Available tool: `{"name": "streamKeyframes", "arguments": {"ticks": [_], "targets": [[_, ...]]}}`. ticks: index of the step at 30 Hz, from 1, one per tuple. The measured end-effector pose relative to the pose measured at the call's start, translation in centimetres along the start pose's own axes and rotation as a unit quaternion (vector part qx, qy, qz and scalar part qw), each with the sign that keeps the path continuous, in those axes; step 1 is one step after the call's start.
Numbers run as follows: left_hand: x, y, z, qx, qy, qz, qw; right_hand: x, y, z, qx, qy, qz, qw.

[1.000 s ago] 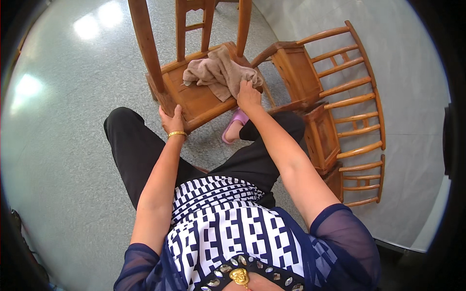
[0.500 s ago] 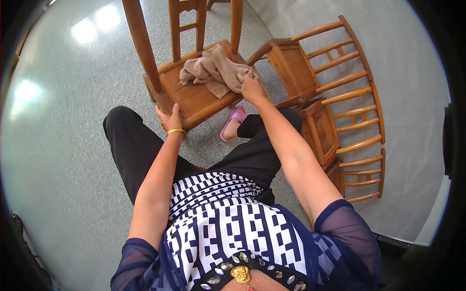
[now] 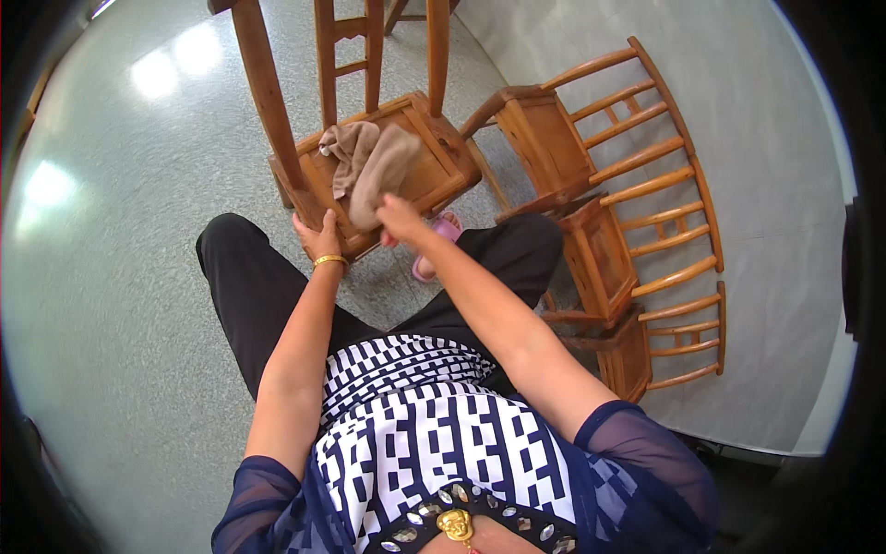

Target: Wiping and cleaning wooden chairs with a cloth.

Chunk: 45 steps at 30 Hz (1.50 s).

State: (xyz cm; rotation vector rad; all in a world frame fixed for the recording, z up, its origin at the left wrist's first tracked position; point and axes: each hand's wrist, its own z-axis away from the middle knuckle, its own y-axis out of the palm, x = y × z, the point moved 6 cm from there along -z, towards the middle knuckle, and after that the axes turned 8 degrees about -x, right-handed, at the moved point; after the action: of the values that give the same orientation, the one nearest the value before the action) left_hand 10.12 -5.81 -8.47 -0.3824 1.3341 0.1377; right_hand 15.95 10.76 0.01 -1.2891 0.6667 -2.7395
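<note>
Left of centre in the frame, the left hand (image 3: 317, 240) was clenched on the near front corner of the wooden chair (image 3: 434, 166), a gold bangle (image 3: 329, 261) at its wrist. Just to its right, the right hand (image 3: 399, 218) grasped the lower end of a brown cloth (image 3: 369, 171). The cloth lay bunched on the chair seat, its long axis running up and slightly leftward from that grip toward the chair back; the right hand was the nearer one, touching it, while the left hand sat just beside it on the seat edge. A pink slipper (image 3: 441, 242) showed under the right forearm. Further right, three more wooden chairs (image 3: 591, 157) stood along the pale wall. No packages, labels or signs were visible.
</note>
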Motion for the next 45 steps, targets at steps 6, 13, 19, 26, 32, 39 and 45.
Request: {"name": "streamKeyframes", "arguments": {"ticks": [6, 13, 19, 26, 32, 39, 45], "targets": [[-0.1, 0.3, 0.1, 0.025, -0.015, 0.02, 0.999, -0.1, -0.6, 1.0, 0.066, -0.111, -0.227, 0.965], [-1.2, 0.5, 0.5, 0.021, -0.02, 0.0, 1.0, -2.0, -4.0, -0.4, -0.207, -0.299, 0.151, 0.919], [-1.3, 0.3, 0.6, 0.019, -0.02, -0.011, 1.0, 2.0, -2.3, 2.2, -0.229, -0.374, 0.144, 0.887], [-2.2, 0.0, 0.9, 0.028, -0.026, 0.011, 0.999, 7.1, -9.3, 7.3, -0.08, -0.291, -0.287, 0.909], [-1.6, 0.4, 0.7, 0.034, -0.019, 0.029, 0.999, 1.0, -10.3, 0.8, -0.159, 0.099, -0.496, 0.848], [-1.2, 0.1, 0.8, 0.025, -0.035, 0.028, 0.999, 9.9, -8.7, 6.6, 0.173, -0.11, -0.618, 0.759], [-1.3, 0.1, 0.8, 0.014, -0.033, -0.009, 0.999, 3.6, -5.9, 4.5, 0.148, 0.068, -0.551, 0.819]]}}
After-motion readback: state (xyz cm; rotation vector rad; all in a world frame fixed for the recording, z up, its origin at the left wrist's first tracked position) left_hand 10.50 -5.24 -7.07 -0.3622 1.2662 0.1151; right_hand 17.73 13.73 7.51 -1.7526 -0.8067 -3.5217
